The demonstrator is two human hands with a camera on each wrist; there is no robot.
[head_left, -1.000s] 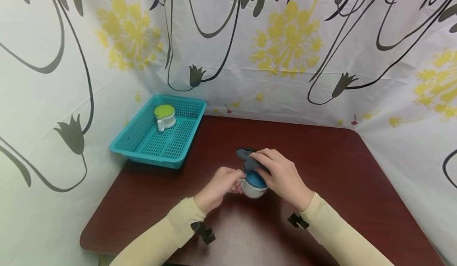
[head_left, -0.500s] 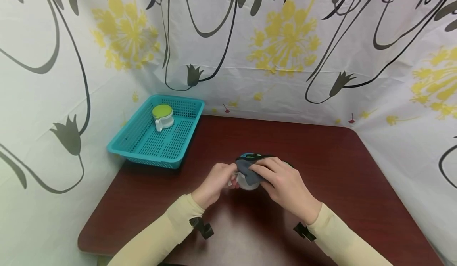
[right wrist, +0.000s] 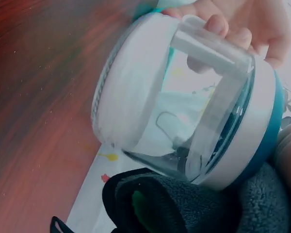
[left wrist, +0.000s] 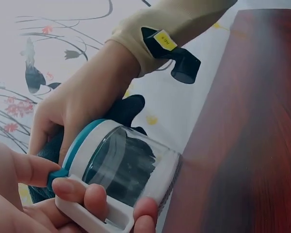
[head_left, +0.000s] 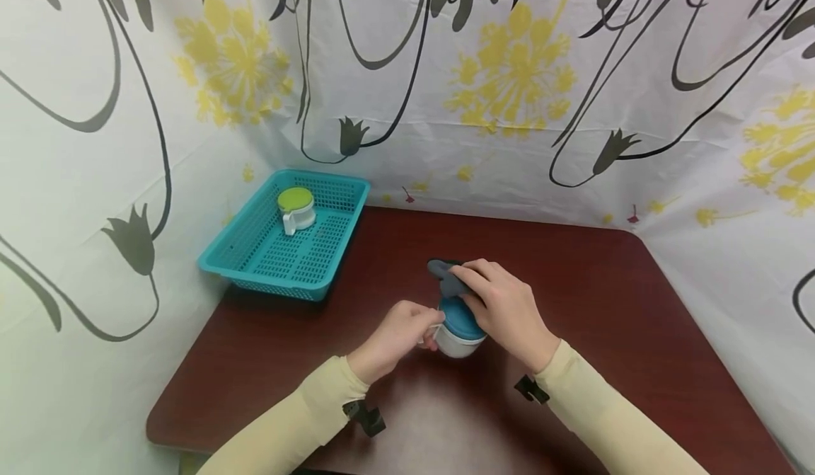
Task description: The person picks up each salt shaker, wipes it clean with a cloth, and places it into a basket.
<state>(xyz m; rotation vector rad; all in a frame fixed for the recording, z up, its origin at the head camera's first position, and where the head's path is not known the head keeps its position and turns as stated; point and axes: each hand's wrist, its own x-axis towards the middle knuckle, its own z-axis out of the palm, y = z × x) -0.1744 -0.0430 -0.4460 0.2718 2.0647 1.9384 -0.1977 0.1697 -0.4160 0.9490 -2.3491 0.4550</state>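
Note:
A clear seasoning jar [head_left: 457,346] with a blue lid [head_left: 461,317] and a white handle [left wrist: 94,213] is held above the table. My left hand [head_left: 404,330] grips it by that handle, thumb near the lid's edge. My right hand [head_left: 506,305] holds a dark grey cloth [head_left: 451,285] against the far side of the lid. In the right wrist view the folded cloth [right wrist: 184,199] bunches beside the jar's clear wall [right wrist: 184,111]. Both wrist views show the jar tilted. The right hand's fingertips are partly hidden behind the jar and cloth.
A turquoise plastic basket [head_left: 331,262] stands at the table's back left. In it sits a similar jar [head_left: 297,209] with a green lid and white handle. The dark red table [head_left: 573,270] has patterned white sheeting [head_left: 414,93] behind it and at its sides.
The cloth passed over the near side of the jar half a second ago and is now back at the lid's far side. The jar's lid has turned back into view.

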